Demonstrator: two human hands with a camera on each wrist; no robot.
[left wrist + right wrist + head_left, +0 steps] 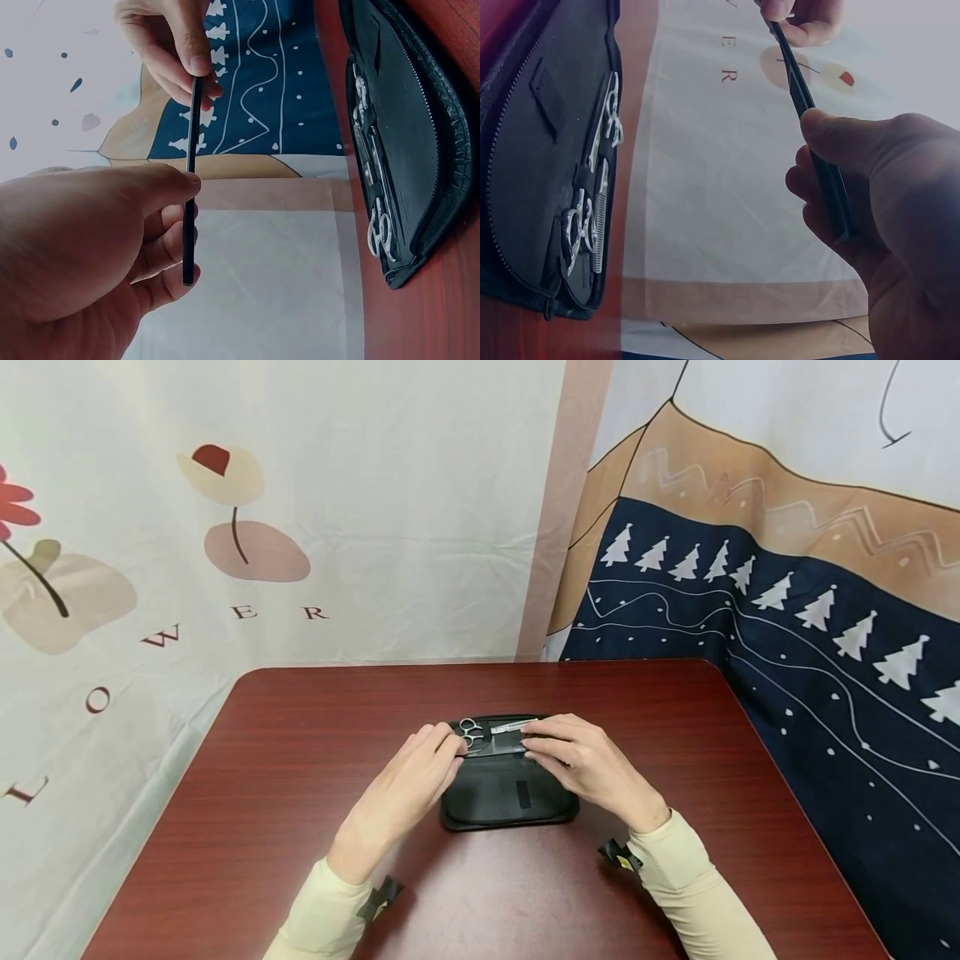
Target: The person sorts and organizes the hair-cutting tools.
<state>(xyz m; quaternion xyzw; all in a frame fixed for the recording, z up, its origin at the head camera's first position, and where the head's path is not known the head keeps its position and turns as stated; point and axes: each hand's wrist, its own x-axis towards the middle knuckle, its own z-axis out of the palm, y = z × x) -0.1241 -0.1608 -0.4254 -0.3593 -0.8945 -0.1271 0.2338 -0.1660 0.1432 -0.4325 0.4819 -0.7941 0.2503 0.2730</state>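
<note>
Between the two hands is a long, thin black comb-like piece (193,135), seen nearly edge-on in both wrist views. My left hand (408,777) pinches one end, thumb on one side and fingers on the other. The other end is in the grip of my right hand (585,760), its thumb (821,127) along the flat side. Under and beyond the piece lies an unzipped black case (495,797) on the table. Its far part carries silver scissors (470,725) and thinning shears (600,225), with another pair of scissors (613,112) alongside.
The dark red wooden table (322,727) has rounded far corners. Behind it hang a pale printed curtain (420,527) and a navy-and-tan cloth (750,610) with white trees. Cameras are strapped at both wrists.
</note>
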